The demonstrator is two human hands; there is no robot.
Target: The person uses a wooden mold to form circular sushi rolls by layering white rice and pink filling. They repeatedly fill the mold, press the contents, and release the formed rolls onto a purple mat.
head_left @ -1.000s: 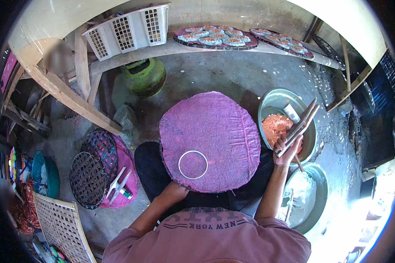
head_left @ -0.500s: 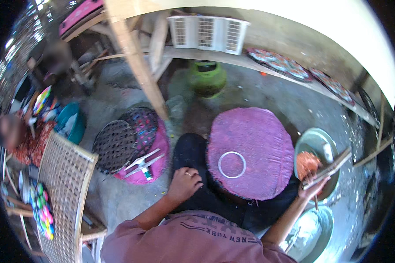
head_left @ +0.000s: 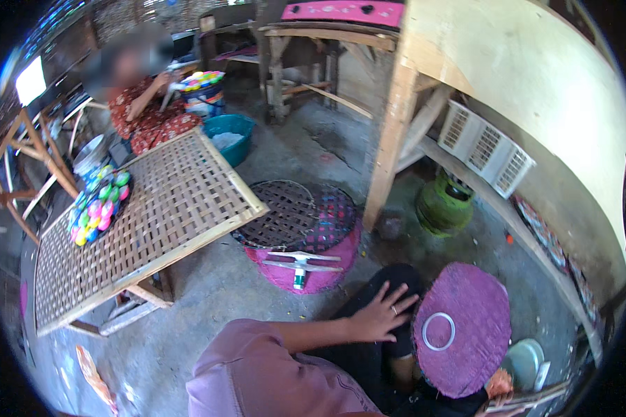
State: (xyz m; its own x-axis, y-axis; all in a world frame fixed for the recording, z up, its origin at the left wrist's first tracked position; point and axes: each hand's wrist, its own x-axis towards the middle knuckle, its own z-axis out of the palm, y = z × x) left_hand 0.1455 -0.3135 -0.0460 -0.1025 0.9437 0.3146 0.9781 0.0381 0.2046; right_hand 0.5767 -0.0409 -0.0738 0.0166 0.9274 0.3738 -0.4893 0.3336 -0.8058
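My left hand [head_left: 382, 314], wearing a ring, rests open with fingers spread over my dark-clad leg [head_left: 368, 285], left of a round purple cloth-covered stand [head_left: 476, 306]. On the purple top lies a thin white ring [head_left: 453, 332]. At the lower right edge, partly cut off, my right hand [head_left: 501, 407] grips a flat wooden board [head_left: 541, 399]. A pale green basin [head_left: 525, 353] with an orange mass [head_left: 499, 383] in it stands just beyond that hand.
Left is a low woven bamboo table [head_left: 167, 201] with colourful balls [head_left: 99, 206] on it. Another person [head_left: 145, 115] sits behind it beside a teal tub [head_left: 235, 151]. Dark woven trays [head_left: 278, 208] lie on a pink base [head_left: 341, 267]. A green gas cylinder [head_left: 444, 205] stands by a wooden post [head_left: 388, 139].
The view has swung left, so the purple stand and right hand now sit toward the lower right. My left hand has gone from loosely curled to spread fingers. The board stays in my right hand.
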